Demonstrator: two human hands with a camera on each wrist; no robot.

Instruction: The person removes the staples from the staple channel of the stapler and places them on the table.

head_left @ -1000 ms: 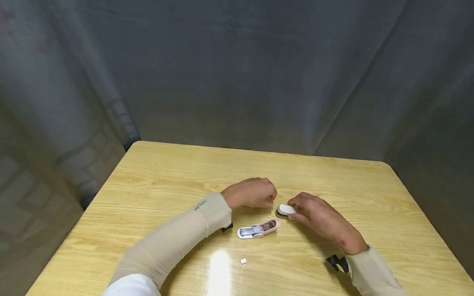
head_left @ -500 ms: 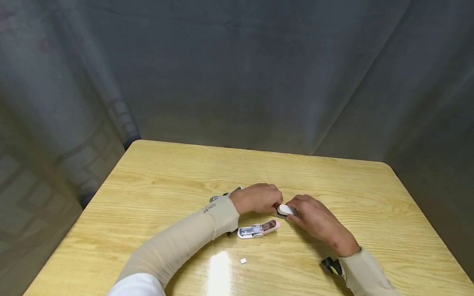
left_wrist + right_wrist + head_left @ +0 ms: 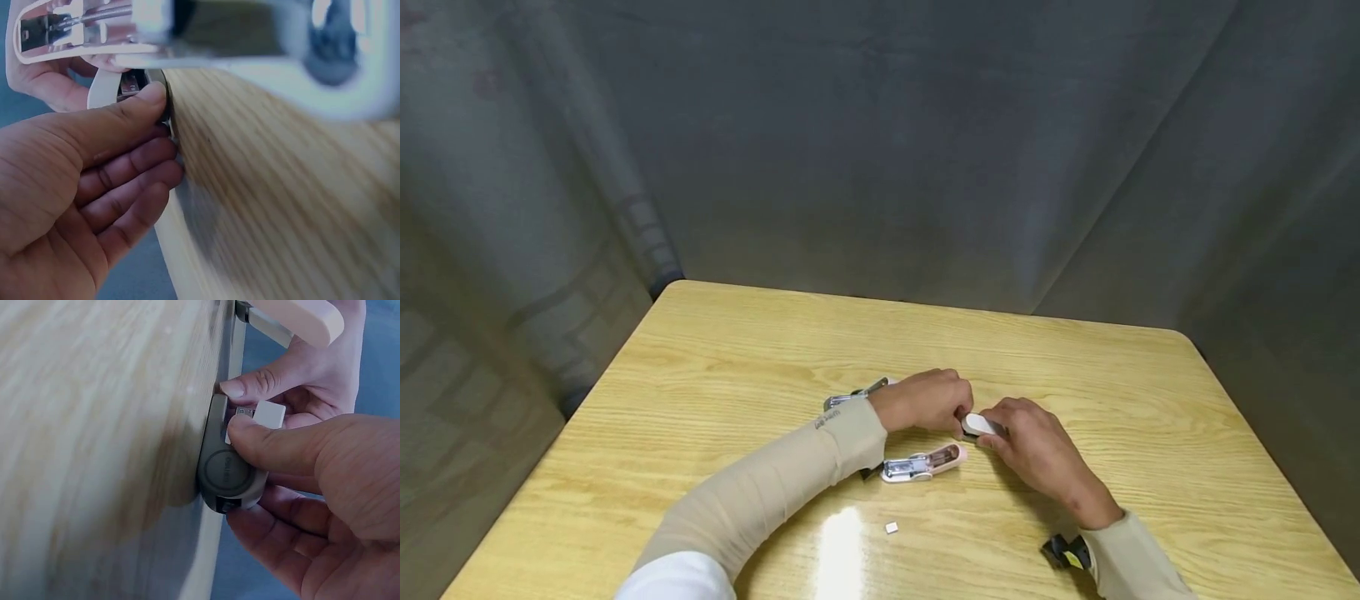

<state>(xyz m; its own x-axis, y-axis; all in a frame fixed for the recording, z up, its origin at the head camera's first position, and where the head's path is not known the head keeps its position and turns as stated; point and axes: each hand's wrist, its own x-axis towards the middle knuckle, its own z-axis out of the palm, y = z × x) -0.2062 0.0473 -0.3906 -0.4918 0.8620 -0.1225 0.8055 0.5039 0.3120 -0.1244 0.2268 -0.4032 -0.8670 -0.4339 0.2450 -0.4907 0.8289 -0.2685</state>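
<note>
A small grey and white stapler point(image 3: 982, 425) rests on the table between my two hands. My right hand point(image 3: 1037, 446) grips its rear part; in the right wrist view the thumb lies on the side of the stapler point(image 3: 228, 472) and the fingers curl beneath its back end. My left hand point(image 3: 928, 398) pinches the front end of the grey base, thumb on top in the left wrist view, with the other fingers loosely curled. Nearer to me lies an opened pink and white stapler point(image 3: 925, 463), its metal inside facing up.
Another opened stapler point(image 3: 859, 393) lies behind my left wrist, partly hidden by it. A tiny white piece point(image 3: 891, 527) sits on the wooden table point(image 3: 760, 350) closer to me. Grey curtains point(image 3: 880, 167) hang behind the table.
My left hand has moved right and now pinches the grey and white stapler's front end. The stapler behind my left wrist has come into sight. My right hand keeps its grip.
</note>
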